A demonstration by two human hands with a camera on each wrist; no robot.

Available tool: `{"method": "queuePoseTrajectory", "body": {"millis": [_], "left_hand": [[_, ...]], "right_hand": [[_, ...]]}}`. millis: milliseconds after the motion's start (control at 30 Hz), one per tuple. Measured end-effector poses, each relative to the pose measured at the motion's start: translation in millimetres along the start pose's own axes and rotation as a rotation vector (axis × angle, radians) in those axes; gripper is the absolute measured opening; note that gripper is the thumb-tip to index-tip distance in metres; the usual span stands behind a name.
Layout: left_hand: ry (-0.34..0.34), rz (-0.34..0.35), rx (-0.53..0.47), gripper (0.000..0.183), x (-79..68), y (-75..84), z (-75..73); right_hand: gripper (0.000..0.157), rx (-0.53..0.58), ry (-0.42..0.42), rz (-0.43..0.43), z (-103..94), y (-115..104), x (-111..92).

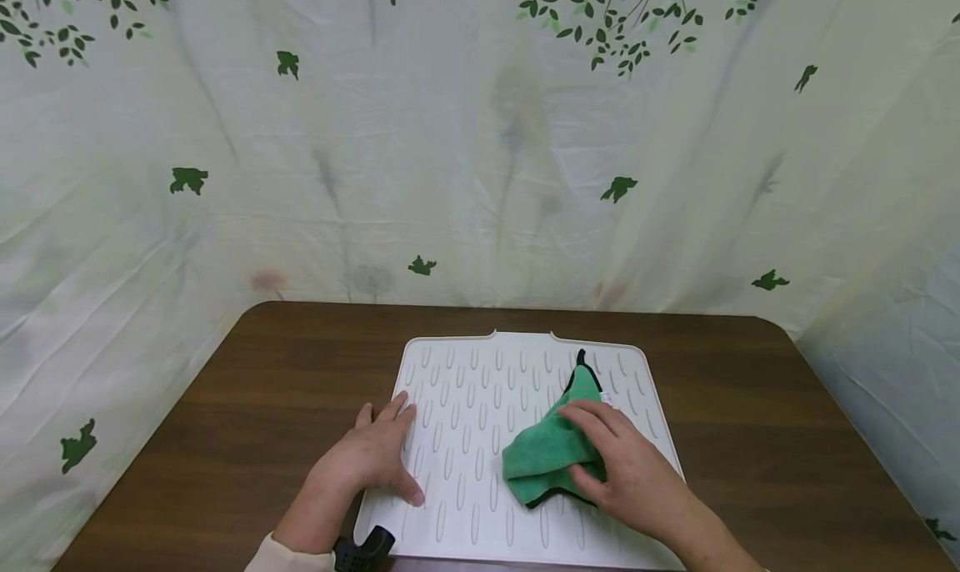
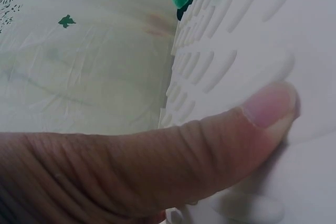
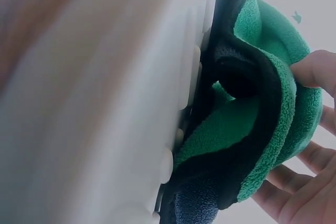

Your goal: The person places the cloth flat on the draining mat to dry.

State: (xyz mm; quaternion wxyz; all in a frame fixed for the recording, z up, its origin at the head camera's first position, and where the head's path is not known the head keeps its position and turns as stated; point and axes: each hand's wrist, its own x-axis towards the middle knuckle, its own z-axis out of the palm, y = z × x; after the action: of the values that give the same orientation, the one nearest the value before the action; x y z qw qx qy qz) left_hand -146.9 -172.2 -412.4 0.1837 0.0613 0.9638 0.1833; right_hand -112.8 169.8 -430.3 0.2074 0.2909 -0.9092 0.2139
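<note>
A white board with rows of raised oval ridges [image 1: 457,439], like a drying mat, lies on the table. My left hand [image 1: 375,455] rests on its left edge, fingers spread, the thumb [image 2: 210,150] lying flat across the ridged surface in the left wrist view. A green cloth with black edging [image 1: 543,455] is bunched on the right half of the board. My right hand [image 1: 630,464] grips the cloth from the right, thumb and fingers curled round its folds. In the right wrist view, a dark underside shows inside the folded cloth [image 3: 273,103], which sits against the ridges.
The brown wooden table [image 1: 292,388] extends past the board on both sides, with rounded far corners. Behind it hangs a pale curtain [image 1: 450,180] with green leaf prints. A black strap device [image 1: 363,549] is on the left wrist, by the board's near left corner.
</note>
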Motion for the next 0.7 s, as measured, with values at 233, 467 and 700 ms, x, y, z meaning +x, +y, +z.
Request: {"method": "queuePoseTrajectory", "body": {"millis": [233,467,700], "left_hand": [[-0.001,0.006,0.003,0.124,-0.9,0.5,-0.8],[0.002,0.01,0.01,0.124,-0.2,-0.7,-0.2],[-0.017,-0.009,0.011,0.124,1.2,-1.3,-1.0]], "right_hand": [[0.072,0.004,-0.031,0.007,-0.4,1,-1],[0.074,0.03,-0.124,0.064,-3.6,0,-2],[0.074,0.153,-0.14,0.162,-19.0,4,1]]}}
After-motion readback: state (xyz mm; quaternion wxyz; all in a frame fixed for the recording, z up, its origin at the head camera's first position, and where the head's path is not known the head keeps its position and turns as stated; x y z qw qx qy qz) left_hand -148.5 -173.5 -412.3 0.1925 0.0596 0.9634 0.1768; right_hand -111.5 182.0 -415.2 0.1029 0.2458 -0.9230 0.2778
